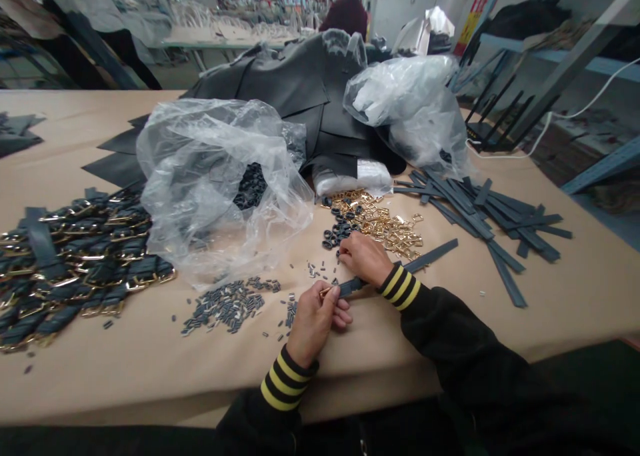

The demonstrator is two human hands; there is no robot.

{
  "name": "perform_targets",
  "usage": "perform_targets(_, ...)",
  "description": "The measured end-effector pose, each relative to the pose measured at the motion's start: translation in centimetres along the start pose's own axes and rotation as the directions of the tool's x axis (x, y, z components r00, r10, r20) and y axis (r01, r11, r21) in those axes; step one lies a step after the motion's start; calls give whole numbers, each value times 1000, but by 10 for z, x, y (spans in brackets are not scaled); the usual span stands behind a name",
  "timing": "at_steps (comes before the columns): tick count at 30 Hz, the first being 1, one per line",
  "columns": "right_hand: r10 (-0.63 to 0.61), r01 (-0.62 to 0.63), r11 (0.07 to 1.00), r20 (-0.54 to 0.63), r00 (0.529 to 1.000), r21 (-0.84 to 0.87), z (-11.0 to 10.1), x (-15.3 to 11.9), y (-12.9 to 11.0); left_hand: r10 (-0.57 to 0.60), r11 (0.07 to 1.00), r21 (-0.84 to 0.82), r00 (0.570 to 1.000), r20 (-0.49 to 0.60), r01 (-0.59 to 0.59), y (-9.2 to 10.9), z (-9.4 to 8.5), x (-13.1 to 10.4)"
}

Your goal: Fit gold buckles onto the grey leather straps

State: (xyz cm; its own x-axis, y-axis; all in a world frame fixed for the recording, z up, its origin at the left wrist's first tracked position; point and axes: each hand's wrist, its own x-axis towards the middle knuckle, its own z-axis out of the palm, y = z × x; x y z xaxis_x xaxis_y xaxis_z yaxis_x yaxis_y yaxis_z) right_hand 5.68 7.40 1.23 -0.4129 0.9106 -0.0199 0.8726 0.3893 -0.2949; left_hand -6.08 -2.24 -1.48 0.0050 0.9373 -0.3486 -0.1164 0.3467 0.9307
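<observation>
My left hand point(316, 319) is closed on one end of a dark grey strap point(434, 255), with a gold buckle point(325, 292) at the fingertips. From there the strap runs to the right, passing beneath my right wrist. My right hand point(367, 259) is at the edge of a small heap of black strap loops point(345, 224), its fingers bent together; whatever they pinch is hidden. Gold buckles point(395, 228) lie loose just behind that hand. Small dark metal clips point(227, 307) are scattered left of my left hand.
Finished-looking buckled straps point(100, 263) are piled at left. A clear plastic bag point(210, 176) holds more black loops. Loose grey straps point(470, 206) lie at right, near a black router point(487, 135). Dark leather sheets point(280, 86) and another plastic bag point(410, 96) stand behind. People are beyond the table.
</observation>
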Motion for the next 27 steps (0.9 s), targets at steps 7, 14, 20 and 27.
perform_targets(7,64,-22,819,-52,997,573,-7,-66,15,73,997,33,996,-55,-72,0,7,-6)
perform_targets(14,206,-167,662,37,978,730,17,-92,15,126,987,101,992,-13,-124,-6,21,-12)
perform_targets(20,183,-154,596,54,982,788,16,-94,17,148,971,192,989,-1,-145,-8,24,-14)
perform_targets(27,193,-61,744,-127,973,666,14,-99,7,209,953,243,973,-102,-179,-16,30,-14)
